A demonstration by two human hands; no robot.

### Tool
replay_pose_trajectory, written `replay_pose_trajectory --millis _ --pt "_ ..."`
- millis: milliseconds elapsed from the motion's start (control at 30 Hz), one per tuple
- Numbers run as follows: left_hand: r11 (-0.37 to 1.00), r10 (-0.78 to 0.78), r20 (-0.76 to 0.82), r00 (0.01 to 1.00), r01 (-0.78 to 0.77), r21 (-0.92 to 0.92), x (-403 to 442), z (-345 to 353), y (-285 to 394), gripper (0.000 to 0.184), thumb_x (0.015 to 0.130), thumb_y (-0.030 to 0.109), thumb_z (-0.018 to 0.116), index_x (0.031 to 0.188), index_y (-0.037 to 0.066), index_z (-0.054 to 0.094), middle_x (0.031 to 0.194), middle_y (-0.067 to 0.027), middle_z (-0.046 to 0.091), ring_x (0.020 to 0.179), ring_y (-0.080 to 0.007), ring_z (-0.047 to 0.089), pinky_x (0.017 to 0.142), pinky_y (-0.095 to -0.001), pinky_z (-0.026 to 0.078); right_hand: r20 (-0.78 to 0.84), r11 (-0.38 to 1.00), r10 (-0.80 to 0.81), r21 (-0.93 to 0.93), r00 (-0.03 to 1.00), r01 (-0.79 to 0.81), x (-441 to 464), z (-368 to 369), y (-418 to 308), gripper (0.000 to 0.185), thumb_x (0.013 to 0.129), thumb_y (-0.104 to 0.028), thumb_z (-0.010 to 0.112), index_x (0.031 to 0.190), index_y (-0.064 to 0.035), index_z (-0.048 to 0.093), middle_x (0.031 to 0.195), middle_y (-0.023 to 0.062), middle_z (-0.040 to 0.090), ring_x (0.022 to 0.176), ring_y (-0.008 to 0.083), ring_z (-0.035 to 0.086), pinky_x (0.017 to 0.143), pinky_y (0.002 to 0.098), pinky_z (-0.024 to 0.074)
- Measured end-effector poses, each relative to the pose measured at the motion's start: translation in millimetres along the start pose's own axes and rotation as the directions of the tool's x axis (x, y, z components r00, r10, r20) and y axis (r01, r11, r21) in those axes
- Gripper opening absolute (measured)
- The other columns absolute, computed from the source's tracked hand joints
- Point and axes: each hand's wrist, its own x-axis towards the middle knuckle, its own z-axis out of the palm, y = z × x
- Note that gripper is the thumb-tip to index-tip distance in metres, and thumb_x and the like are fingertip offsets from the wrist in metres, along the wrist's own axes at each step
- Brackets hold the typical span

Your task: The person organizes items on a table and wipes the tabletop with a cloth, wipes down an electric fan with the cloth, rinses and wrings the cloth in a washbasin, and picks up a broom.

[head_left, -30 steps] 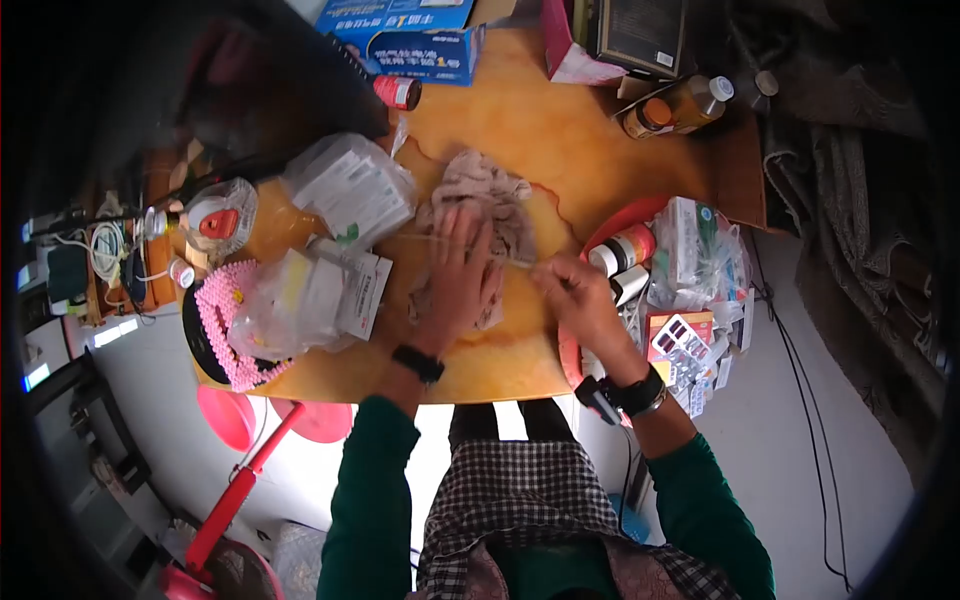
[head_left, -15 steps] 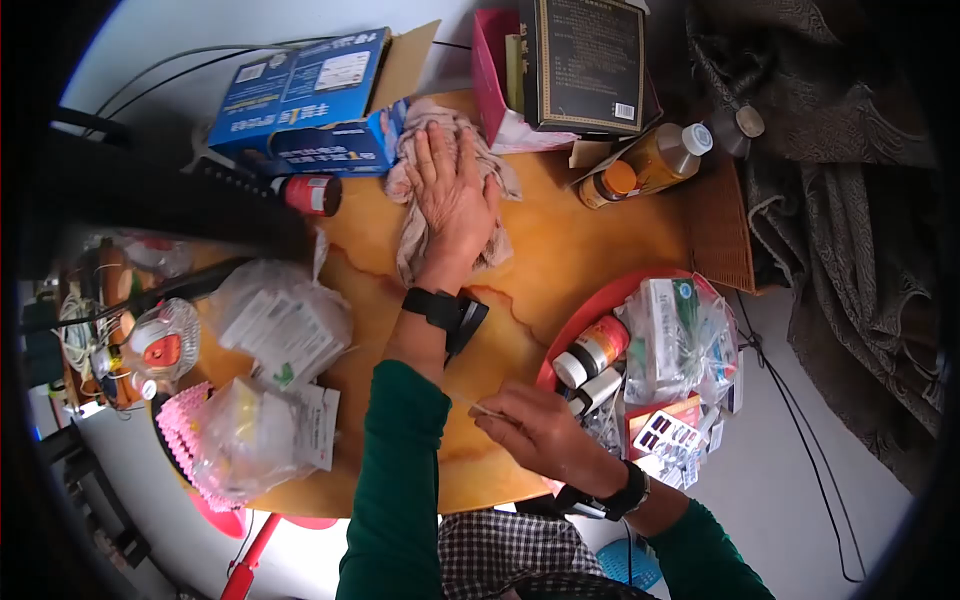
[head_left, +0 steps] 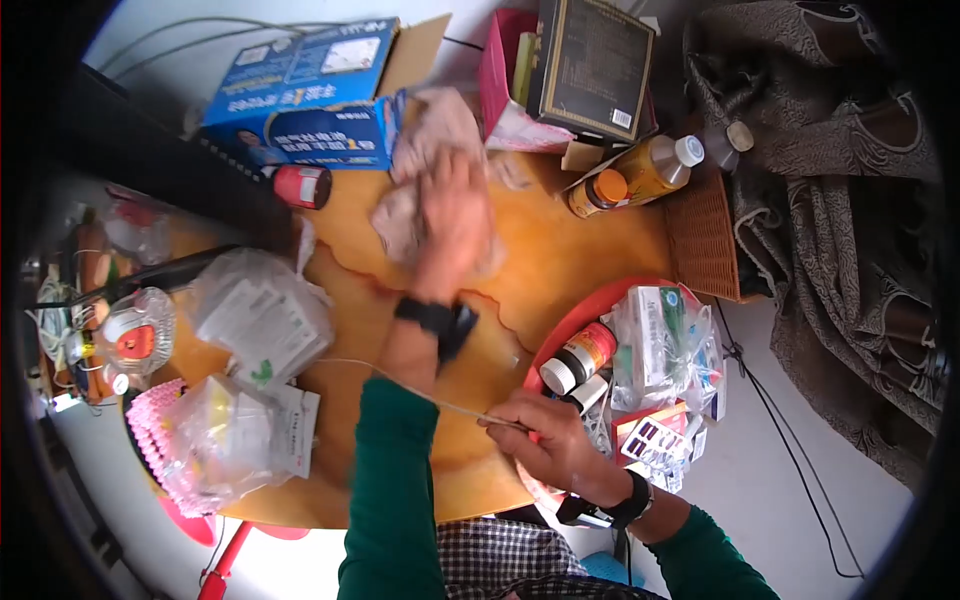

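left hand point(head_left: 458, 215) blurred, cloth point(head_left: 440, 125) partly hidden beneath it, checked garment point(head_left: 500, 548) cut off below

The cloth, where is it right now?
Head view: the cloth lies on the far part of the table, under the left hand, just right of the blue box.

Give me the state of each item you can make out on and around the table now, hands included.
Left hand: fingers extended, on the cloth, motion-blurred
Cloth: crumpled
Right hand: closed, pinching the strand
Thin strand: trailing leftward, slightly curved
Blue box: flap open
Pink box: open-topped
Orange-capped jar: closed
White-capped bottle: closed, on its side
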Motion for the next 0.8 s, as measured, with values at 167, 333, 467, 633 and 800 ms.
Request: replay_pose_trajectory --millis 167,333,467,633,800 --pt "0.987 0.085 0.219 0.972 -0.053 -0.149 -176 -101 27 0.058 0.074 0.020 0.060 0.127 -0.001 0.047 0.138 -0.0211 0.037 0.128 -0.0406 0.034 0.099 -0.0536 0.033 0.006 0.998 0.057 0.031 0.998 -0.058 -1 -3 -11 0.010 0.085 -0.003 0.060 0.092 0.0028 0.062 0.074 0.0092 0.057 0.063 0.0154 0.056 0.058 0.0261 0.0441" --pt "0.971 -0.167 0.232 0.958 0.201 -0.131 -163 -121 8 0.068 0.073 0.026 0.066 0.131 0.001 0.043 0.141 -0.0251 0.030 0.132 -0.0438 0.025 0.104 -0.0565 0.024 -0.001 0.999 0.028 0.038 1.000 -0.028 2 -6 0 0.012 0.086 -0.010 0.062 0.093 -0.0006 0.061 0.071 0.0097 0.052 0.057 0.0188 0.051 0.052 0.0282 0.0406" --pt "0.928 -0.369 0.012 0.929 0.367 0.061 -65 -67 -35 0.072 0.072 0.031 0.069 0.132 0.003 0.042 0.141 -0.0240 0.030 0.134 -0.0435 0.021 0.104 -0.0583 0.022 -0.005 0.996 0.007 -0.086 1.000 -0.008 9 -13 -3 0.011 0.086 -0.011 0.062 0.090 0.0000 0.062 0.071 0.0105 0.054 0.058 0.0198 0.053 0.053 0.0287 0.0424" --pt "0.915 -0.389 -0.018 0.921 0.389 0.111 -70 -67 -34 0.051 0.069 0.023 0.066 0.113 0.002 0.054 0.128 -0.0186 0.042 0.126 -0.0391 0.032 0.097 -0.0542 0.032 -0.129 0.996 0.066 -0.049 0.989 -0.073 16 -10 19 0.012 0.086 -0.010 0.060 0.091 0.0010 0.062 0.072 0.0098 0.059 0.061 0.0169 0.055 0.058 0.0265 0.0444" --pt "0.972 -0.222 0.264 0.939 0.234 -0.013 -198 -131 22 0.047 0.066 0.017 0.065 0.109 0.001 0.056 0.125 -0.0217 0.043 0.120 -0.0435 0.036 0.097 -0.0559 0.033 -0.219 0.967 0.234 0.153 0.947 -0.204 33 -1 34 0.013 0.087 -0.011 0.059 0.091 0.0008 0.062 0.070 0.0044 0.058 0.064 0.0083 0.052 0.060 0.0242 0.0432"
